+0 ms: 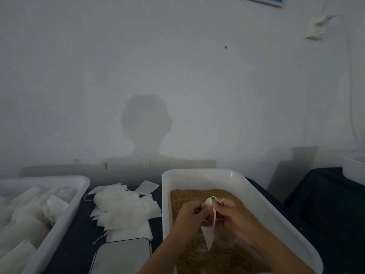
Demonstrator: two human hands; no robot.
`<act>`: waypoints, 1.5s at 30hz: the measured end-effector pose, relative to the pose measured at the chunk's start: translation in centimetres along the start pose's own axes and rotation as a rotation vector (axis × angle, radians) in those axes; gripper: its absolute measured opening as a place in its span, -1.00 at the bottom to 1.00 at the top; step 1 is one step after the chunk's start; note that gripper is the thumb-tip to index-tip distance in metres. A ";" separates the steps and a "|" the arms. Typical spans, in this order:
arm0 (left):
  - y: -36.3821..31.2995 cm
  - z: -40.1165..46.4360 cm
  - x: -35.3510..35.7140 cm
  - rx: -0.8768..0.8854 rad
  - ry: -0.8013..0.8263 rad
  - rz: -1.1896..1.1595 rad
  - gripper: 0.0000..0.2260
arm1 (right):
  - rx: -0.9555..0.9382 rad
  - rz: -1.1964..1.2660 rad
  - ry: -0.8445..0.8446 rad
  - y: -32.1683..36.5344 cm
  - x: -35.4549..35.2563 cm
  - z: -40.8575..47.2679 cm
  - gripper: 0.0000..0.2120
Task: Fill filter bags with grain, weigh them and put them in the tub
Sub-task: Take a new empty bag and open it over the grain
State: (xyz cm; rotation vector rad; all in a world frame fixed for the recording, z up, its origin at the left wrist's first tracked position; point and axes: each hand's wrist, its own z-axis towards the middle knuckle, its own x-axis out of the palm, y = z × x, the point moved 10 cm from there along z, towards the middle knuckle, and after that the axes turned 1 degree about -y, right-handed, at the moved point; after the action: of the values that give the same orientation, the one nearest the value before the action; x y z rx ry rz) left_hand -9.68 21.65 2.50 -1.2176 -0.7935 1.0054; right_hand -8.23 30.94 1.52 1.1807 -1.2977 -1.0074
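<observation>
1. Head view, held item: one white filter bag (209,233), held over the grain tub (262,202). Long axis near vertical; the pointed lower corner aims down at the grain (187,196), the gathered mouth is up between the hands, with a drawstring loop showing above it.
2. Left hand (190,216): fingers curled, pinching the bag's upper edge.
3. Right hand (234,215): fingers curled, pinching the bag's top and string from the other side.
4. Tubs, white plastic: two wholly or largely in view. One on the right holds loose brown grain; one on the left, the bag tub (59,220), holds many white bags, count not clear. A corner of a further white container (354,169) shows at the far right edge.
5. Empty bags (124,210): one loose heap of flat white bags on the dark table (77,240) between the two tubs; number cannot be told.
6. Scale (123,256): one flat grey platform with a dark rim, just in front of the heap.
</observation>
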 end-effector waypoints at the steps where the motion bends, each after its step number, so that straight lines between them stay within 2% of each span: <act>1: 0.0 0.0 -0.1 -0.002 -0.007 -0.019 -0.78 | -0.001 0.012 0.004 0.0 0.1 0.0 -0.85; 4: 0.1 0.0 0.1 -0.023 0.000 -0.087 -0.80 | -0.007 0.013 0.011 0.1 0.4 0.0 -0.86; 7: 0.1 -0.1 0.2 -0.013 0.012 -0.051 -0.84 | -0.020 -0.001 0.000 0.2 0.5 -0.1 -0.91; 14: -0.1 0.0 0.1 0.005 0.024 -0.037 -0.91 | -0.017 0.055 -0.041 0.0 0.1 0.2 -0.79; 18: 0.7 0.1 -0.4 -0.071 -0.041 -0.047 -0.87 | -0.030 -0.090 -0.094 0.2 -0.5 0.1 -0.87; 21: 0.8 0.0 -2.0 -0.037 -0.182 0.215 -0.82 | -0.072 -0.376 -0.183 0.8 -1.7 -0.1 -0.84; 23: 0.0 -0.1 -2.1 0.037 -0.210 0.362 -0.77 | -0.087 -0.517 -0.201 1.0 -2.0 -0.2 -0.83; 27: -1.1 -0.2 -0.7 0.173 -0.152 0.755 -0.78 | -0.090 -0.539 -0.211 1.1 -2.1 -0.1 -0.85; 30: -0.6 -0.2 -0.1 0.159 -0.112 0.827 -0.78 | -0.091 -0.546 -0.226 1.2 -2.4 -0.2 -0.84; 32: -0.1 -0.3 0.3 0.122 -0.073 0.857 -0.69 | -0.068 -0.518 -0.233 0.9 -2.6 -0.3 -0.83; 34: -0.2 -0.3 0.1 0.138 -0.102 0.901 -0.68 | -0.056 -0.537 -0.277 0.8 -3.2 -0.5 -0.78; 37: -1.2 -0.7 -1.4 0.178 -0.248 0.901 -0.78 | -0.038 -0.987 -0.415 1.1 -5.1 -1.0 -0.70; 39: -2.0 -1.0 -2.1 0.198 -0.332 0.893 -0.80 | 0.076 -1.268 -0.367 0.2 -5.5 -1.3 -0.70; 42: -2.9 -1.4 -2.3 0.219 -0.379 0.930 -0.79 | 0.315 -1.516 -0.238 -2.2 -6.1 -1.7 -0.37; 43: -3.1 -1.4 -2.3 0.227 -0.386 0.952 -0.77 | 0.335 -1.572 -0.210 -2.4 -6.0 -1.8 -0.43; 45: -3.7 -1.6 -2.3 0.250 -0.400 0.966 -0.78 | 0.324 -1.658 -0.173 -2.3 -5.5 -1.9 -0.71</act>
State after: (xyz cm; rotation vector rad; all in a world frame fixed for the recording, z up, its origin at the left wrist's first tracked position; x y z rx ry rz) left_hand -8.39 18.79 5.84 -1.1912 -0.3167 2.1150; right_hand -6.44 36.10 -1.51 2.5322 -0.3222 -2.0667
